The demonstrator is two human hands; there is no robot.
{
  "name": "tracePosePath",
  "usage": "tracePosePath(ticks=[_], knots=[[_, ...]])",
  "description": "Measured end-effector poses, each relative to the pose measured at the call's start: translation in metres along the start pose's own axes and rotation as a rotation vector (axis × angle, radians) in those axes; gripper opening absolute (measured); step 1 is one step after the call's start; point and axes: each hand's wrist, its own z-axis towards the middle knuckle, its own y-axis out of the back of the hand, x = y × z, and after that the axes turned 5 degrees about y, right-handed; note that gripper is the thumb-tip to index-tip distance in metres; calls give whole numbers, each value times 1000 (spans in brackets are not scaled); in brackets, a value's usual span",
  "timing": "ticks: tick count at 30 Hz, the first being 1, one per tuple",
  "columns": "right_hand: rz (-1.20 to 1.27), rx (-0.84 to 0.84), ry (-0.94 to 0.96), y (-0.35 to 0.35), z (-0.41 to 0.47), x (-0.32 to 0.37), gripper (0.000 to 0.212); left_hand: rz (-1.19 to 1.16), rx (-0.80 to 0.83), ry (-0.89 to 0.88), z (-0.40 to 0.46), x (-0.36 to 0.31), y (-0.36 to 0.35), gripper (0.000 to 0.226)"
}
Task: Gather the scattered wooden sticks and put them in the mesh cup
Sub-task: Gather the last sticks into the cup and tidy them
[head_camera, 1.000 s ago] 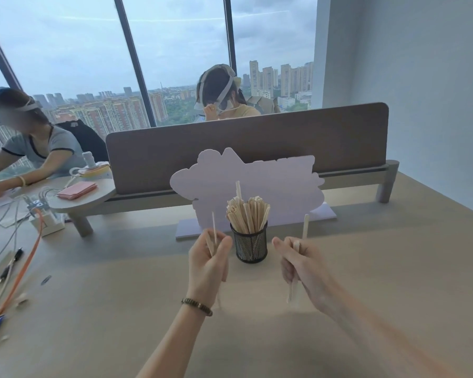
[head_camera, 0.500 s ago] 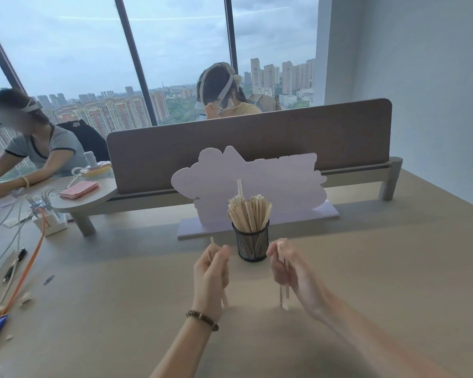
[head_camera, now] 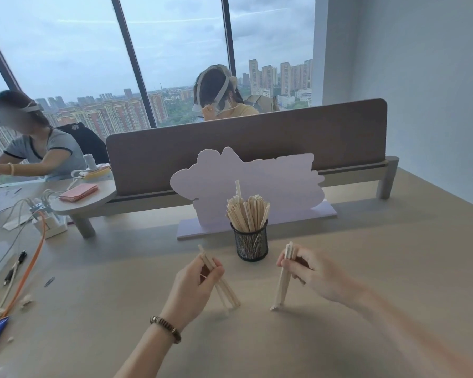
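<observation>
A black mesh cup (head_camera: pixel 252 245) stands on the beige desk, packed with several pale wooden sticks (head_camera: pixel 247 214) that fan out above its rim. My left hand (head_camera: pixel 193 289) is closed around a small bundle of wooden sticks (head_camera: pixel 225 291), just left of the cup; their lower ends touch the desk. My right hand (head_camera: pixel 313 274) grips another small bundle of wooden sticks (head_camera: pixel 281 285) to the right of the cup, held nearly upright with the lower ends resting on the desk.
A lilac cut-out board (head_camera: pixel 257 184) stands right behind the cup, with a grey desk divider (head_camera: pixel 257 148) beyond it. Cables, an orange cord (head_camera: pixel 30 271) and a power strip lie at the left. Two people sit at the far side. A white wall rises at the right.
Both hands have dropped lower, toward the desk. The sticks in each hand now stand with their lower ends on the desk surface, bunched together more evenly.
</observation>
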Motion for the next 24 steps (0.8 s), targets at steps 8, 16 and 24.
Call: tracePosePath(ticks=[8, 16, 24], knots=[[123, -399, 22, 33, 54, 35, 10, -230, -295, -74, 51, -62, 6, 12], [-141, -396, 57, 46, 111, 52, 15, -136, -372, -86, 102, -72, -16, 23], [-202, -211, 11, 30, 132, 31, 14, 153, -310, -92, 111, -48, -36, 28]])
